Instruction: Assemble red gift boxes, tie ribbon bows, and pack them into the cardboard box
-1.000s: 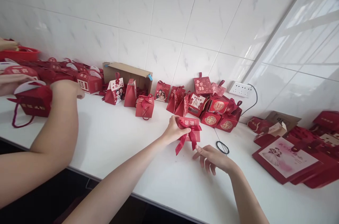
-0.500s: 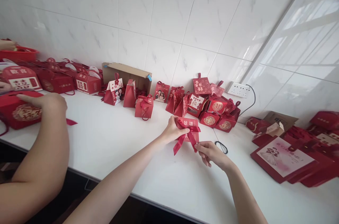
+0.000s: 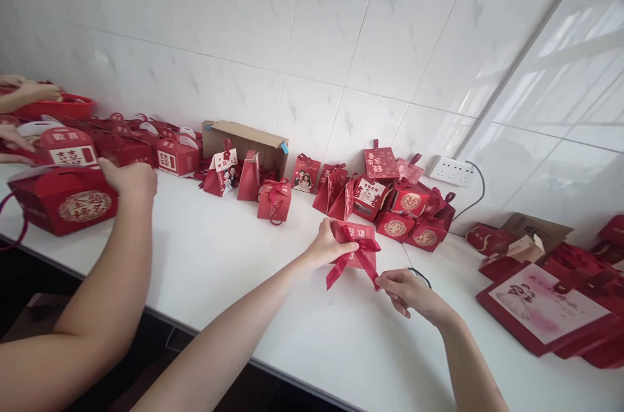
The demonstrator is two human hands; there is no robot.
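A small red box [image 3: 369,234] with light lettering sits on the white table, and a red ribbon bow [image 3: 359,247] lies across its face. My left hand [image 3: 331,244] is closed on the bow's left side, thumb over the ribbon by the knot. Lower right, my right hand [image 3: 402,287] pinches the end of one ribbon tail between thumb and fingertips. The other tail hangs free to the lower left. The box's left edge is hidden behind my left hand.
Red gift boxes [image 3: 273,199] stand along the wall, with stacked ones [image 3: 426,234] behind the right hand. A co-worker's arm [image 3: 110,256] holds a large red box [image 3: 63,204] at left. A black loop [image 3: 420,277], power strip [image 3: 453,171] and flat bags [image 3: 541,301] are at right.
The view has shifted left, so things appear further right. My right hand has drawn the ribbon tail slightly outward to the right. The co-worker's large box shows more fully.
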